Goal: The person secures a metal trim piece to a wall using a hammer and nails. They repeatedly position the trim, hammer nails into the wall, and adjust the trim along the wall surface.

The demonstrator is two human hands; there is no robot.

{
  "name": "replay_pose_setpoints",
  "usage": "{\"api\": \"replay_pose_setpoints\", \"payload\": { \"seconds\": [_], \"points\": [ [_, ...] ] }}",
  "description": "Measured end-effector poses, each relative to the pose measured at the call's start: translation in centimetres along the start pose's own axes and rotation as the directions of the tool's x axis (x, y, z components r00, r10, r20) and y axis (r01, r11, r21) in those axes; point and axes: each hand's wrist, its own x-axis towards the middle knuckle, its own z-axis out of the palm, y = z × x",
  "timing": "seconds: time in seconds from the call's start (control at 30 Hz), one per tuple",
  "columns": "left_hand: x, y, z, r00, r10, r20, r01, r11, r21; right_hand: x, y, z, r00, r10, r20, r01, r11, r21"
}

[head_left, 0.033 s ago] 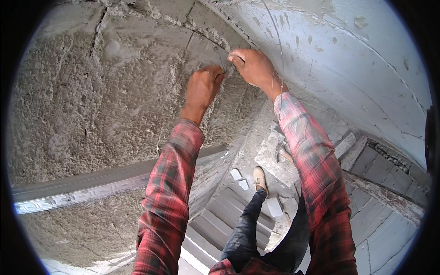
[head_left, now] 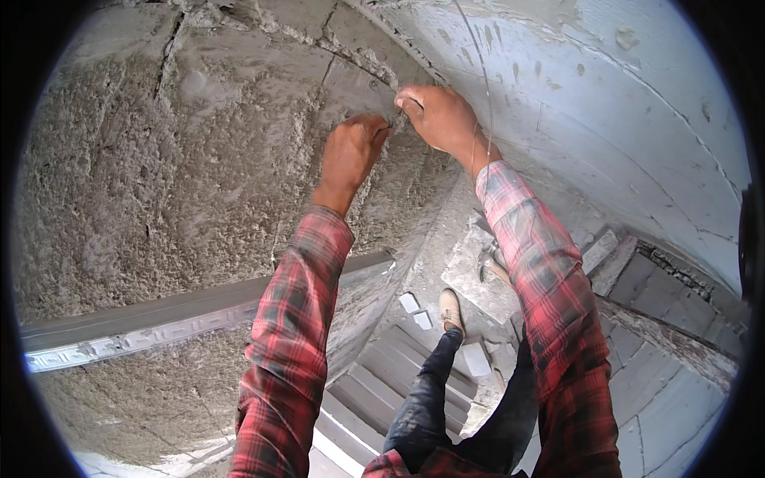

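My left hand (head_left: 355, 155) is closed at the rough grey plaster wall (head_left: 159, 159), its thumb and forefinger pinching a thin wire. My right hand (head_left: 437, 119) is just to its right and a little higher, also closed, with its fingertips pinched on the wire near a cracked groove (head_left: 358, 60) where the rough wall nears the pale wall (head_left: 621, 111). A long strand of thin wire (head_left: 484, 64) runs down past my right wrist, with a loop by the cuff. The ends between my fingertips are too small to make out clearly.
A metal strip (head_left: 119, 341) crosses the rough wall below my arms. Down by my shoe (head_left: 449, 309) lie broken slabs (head_left: 476, 357), small white pieces (head_left: 410, 303) and a hammer (head_left: 494, 267). Grey steps (head_left: 382, 362) descend at the bottom middle, and a worn beam (head_left: 673, 334) crosses at the right.
My right fingertips have shifted very slightly leftward, closer over the wire. Otherwise my hands and arms hold almost the same place.
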Motion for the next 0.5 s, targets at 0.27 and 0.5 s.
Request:
{"api": "replay_pose_setpoints", "payload": {
  "seconds": [0.27,0.5],
  "points": [
    [1.3,-1.5,0.3,0.998,0.055,-0.036,-0.049,0.99,0.133,-3.2,-2.2,-2.2,0.993,-0.076,0.088,0.088,0.986,-0.141],
    [1.8,-1.2,0.5,0.995,0.097,-0.002,-0.096,0.987,0.132,-4.3,-1.8,-0.9,0.991,-0.134,-0.03,0.133,0.991,-0.029]
  ]
}}
